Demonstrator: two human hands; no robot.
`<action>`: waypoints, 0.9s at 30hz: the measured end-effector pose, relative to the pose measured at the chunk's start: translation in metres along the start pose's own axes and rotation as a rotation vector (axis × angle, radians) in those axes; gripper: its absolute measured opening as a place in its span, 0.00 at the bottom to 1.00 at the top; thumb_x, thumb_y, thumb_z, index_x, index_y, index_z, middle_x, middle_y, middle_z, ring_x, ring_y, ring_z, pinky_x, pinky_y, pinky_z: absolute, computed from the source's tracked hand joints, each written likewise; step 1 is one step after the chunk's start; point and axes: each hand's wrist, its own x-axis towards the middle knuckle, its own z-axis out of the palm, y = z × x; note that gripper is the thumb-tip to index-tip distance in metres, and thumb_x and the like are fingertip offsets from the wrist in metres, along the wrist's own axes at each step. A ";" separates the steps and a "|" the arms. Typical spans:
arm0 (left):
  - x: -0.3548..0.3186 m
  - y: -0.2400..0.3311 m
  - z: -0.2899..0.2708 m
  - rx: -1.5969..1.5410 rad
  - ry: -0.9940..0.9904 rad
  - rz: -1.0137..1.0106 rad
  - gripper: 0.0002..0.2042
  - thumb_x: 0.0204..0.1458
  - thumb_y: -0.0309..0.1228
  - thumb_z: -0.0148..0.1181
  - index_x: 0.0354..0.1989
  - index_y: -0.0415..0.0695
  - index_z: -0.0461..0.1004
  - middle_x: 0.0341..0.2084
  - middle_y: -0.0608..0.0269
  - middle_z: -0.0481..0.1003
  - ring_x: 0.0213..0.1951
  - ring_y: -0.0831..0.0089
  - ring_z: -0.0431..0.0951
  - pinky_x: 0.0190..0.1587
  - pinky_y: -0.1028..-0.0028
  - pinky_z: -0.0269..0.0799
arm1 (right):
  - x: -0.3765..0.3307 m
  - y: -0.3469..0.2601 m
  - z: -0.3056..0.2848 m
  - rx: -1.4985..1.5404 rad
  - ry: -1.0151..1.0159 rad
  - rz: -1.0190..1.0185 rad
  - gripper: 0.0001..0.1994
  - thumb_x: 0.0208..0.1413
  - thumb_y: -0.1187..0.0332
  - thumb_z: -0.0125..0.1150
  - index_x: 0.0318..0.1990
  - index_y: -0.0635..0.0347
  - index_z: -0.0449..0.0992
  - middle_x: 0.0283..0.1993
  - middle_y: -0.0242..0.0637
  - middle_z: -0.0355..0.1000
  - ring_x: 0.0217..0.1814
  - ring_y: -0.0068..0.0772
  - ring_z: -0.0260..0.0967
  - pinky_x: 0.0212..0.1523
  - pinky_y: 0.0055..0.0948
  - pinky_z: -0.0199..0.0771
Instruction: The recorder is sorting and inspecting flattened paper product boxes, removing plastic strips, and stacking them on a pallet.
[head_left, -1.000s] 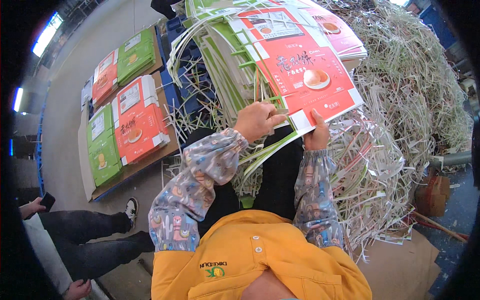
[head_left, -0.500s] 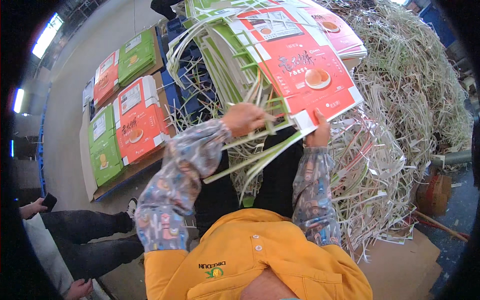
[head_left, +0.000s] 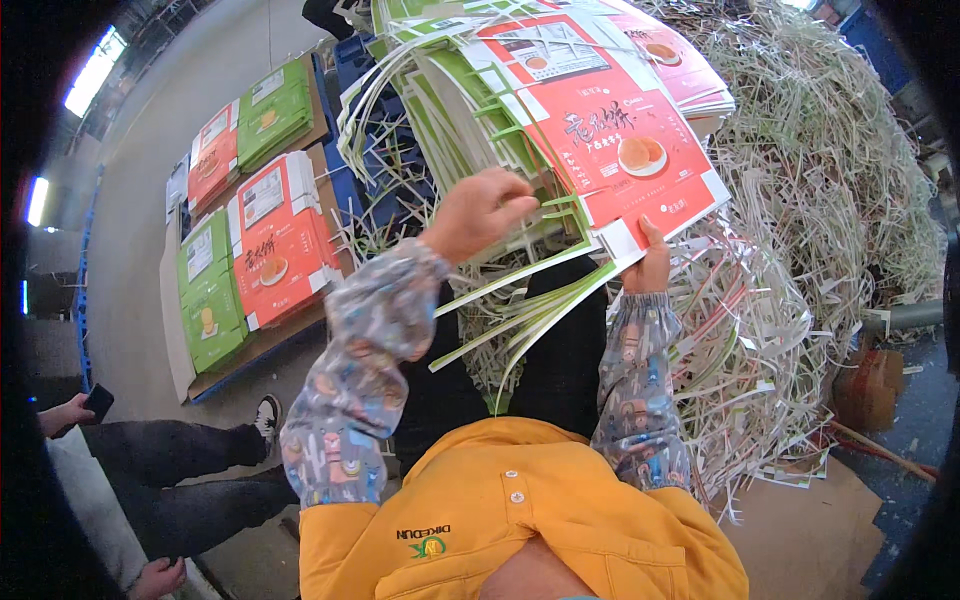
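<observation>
In front of me lies a stack of printed cardboard box sheets, the top sheet (head_left: 600, 130) coral red with a picture of round cakes. At its near corner my right hand (head_left: 648, 262) grips the edge, thumb on top and fingers beneath. My left hand (head_left: 485, 215) is closed beside the stack's left edge; what its fingers hold, if anything, is hidden. Green and white waste strips (head_left: 530, 310) hang loose from the near corner, below my left hand. More green-edged trim (head_left: 450, 110) still frames the stack's left side.
Stacks of red box sheets (head_left: 275, 240) and green box sheets (head_left: 212, 290) lie on a cardboard-covered pallet at left. A large heap of paper strips (head_left: 800, 150) rises at right. A person holding a phone (head_left: 98, 402) is at lower left. Blue plastic pallet (head_left: 395, 150) shows under strips.
My left hand has risen slightly away from the near corner, its fingers curled. The hanging strips have shifted and fanned out. My right hand keeps its grip, moving slightly right.
</observation>
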 end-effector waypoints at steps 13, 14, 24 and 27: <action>0.012 -0.046 0.030 -0.570 -0.262 -0.327 0.12 0.51 0.38 0.50 0.23 0.43 0.72 0.13 0.74 0.63 0.16 0.82 0.60 0.21 0.80 0.58 | 0.004 -0.009 -0.010 0.003 0.041 -0.051 0.16 0.47 0.74 0.53 0.44 0.71 0.62 0.40 0.44 0.68 0.38 0.37 0.70 0.40 0.31 0.73; 0.006 -0.062 0.010 -0.488 -0.314 -0.340 0.12 0.51 0.38 0.50 0.24 0.42 0.71 0.13 0.74 0.63 0.17 0.83 0.60 0.21 0.80 0.58 | 0.008 -0.016 -0.017 0.009 0.007 -0.012 0.16 0.47 0.74 0.53 0.44 0.71 0.62 0.40 0.44 0.68 0.38 0.37 0.70 0.39 0.32 0.73; -0.108 -0.183 -0.140 1.012 0.020 -0.473 0.18 0.43 0.38 0.55 0.41 0.41 0.70 0.37 0.54 0.72 0.39 0.53 0.71 0.45 0.62 0.64 | -0.003 -0.028 -0.004 -0.049 -0.012 -0.018 0.16 0.48 0.73 0.52 0.45 0.70 0.62 0.43 0.44 0.67 0.42 0.36 0.68 0.44 0.33 0.70; -0.032 -0.116 -0.097 0.210 0.221 -0.204 0.19 0.42 0.35 0.57 0.41 0.36 0.69 0.37 0.50 0.71 0.38 0.64 0.73 0.40 0.70 0.68 | -0.022 -0.026 0.007 -0.056 -0.007 -0.035 0.19 0.49 0.71 0.52 0.48 0.67 0.60 0.43 0.42 0.67 0.43 0.37 0.68 0.44 0.34 0.70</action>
